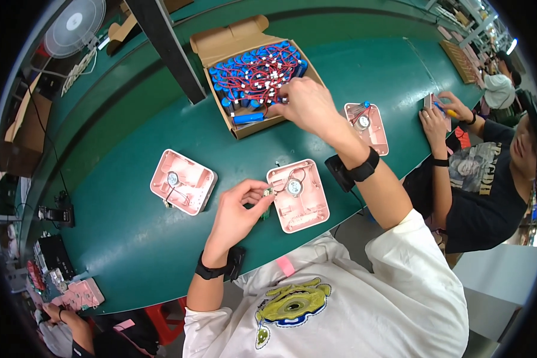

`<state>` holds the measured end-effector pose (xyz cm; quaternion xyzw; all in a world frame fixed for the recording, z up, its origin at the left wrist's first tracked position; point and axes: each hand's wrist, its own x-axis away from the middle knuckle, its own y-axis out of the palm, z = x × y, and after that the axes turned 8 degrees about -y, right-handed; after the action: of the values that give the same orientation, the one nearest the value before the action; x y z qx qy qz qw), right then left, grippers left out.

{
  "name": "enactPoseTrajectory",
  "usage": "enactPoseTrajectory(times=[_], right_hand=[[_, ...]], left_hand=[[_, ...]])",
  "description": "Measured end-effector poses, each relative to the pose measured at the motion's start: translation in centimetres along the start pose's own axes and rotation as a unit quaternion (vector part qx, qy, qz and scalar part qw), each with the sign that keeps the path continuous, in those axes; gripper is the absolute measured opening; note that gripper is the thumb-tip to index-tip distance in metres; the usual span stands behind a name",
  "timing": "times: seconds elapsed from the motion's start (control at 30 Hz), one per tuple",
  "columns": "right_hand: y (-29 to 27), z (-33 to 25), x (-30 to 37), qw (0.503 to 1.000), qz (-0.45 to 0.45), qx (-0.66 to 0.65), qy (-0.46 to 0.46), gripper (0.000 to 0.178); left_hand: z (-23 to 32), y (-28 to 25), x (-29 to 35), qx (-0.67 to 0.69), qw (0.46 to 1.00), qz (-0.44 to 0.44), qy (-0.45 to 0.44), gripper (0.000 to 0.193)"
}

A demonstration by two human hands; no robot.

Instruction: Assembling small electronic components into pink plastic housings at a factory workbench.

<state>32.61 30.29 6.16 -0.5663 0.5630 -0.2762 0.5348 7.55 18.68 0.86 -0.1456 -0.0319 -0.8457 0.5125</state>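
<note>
My left hand (235, 212) pinches a small green circuit board (269, 192) beside a pink plastic housing (312, 206). This housing lies open side up, with a round speaker (295, 187) and thin wires inside. More green board shows just under my fingers. My right hand (307, 106) reaches into the front of a cardboard box (259, 129) filled with blue cylindrical batteries (238, 68) that have red and black leads and white connectors. Its fingers are bent together by the end of a blue battery (249, 119) lying on its side; what they grip is partly hidden.
Other open pink housings lie left (204, 194) and right (380, 140) on the green table (125, 238). A dark metal post (172, 51) rises behind. On the right, a co-worker (489, 173) handles a pink part with a tool. A fan (74, 24) stands far left.
</note>
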Motion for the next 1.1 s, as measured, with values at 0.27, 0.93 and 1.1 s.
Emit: enactPoseTrajectory(times=[0.27, 0.93, 1.1], right_hand=[[-3.0, 0.9, 1.8, 0.991, 0.069, -0.118, -0.015, 0.037], [-7.5, -2.8, 6.6, 0.764, 0.046, -0.639, 0.071, 0.022], [-4.4, -4.6, 9.3, 0.768, -0.017, -0.635, 0.084, 0.024]], left_hand=[[0.6, -0.5, 0.3, -0.003, 1.000, 0.000, -0.007, 0.022], [1.4, 0.3, 1.4, 0.041, 0.998, -0.012, -0.043, 0.023], [-0.1, -0.4, 0.1, 0.006, 1.000, -0.014, -0.020, 0.023]])
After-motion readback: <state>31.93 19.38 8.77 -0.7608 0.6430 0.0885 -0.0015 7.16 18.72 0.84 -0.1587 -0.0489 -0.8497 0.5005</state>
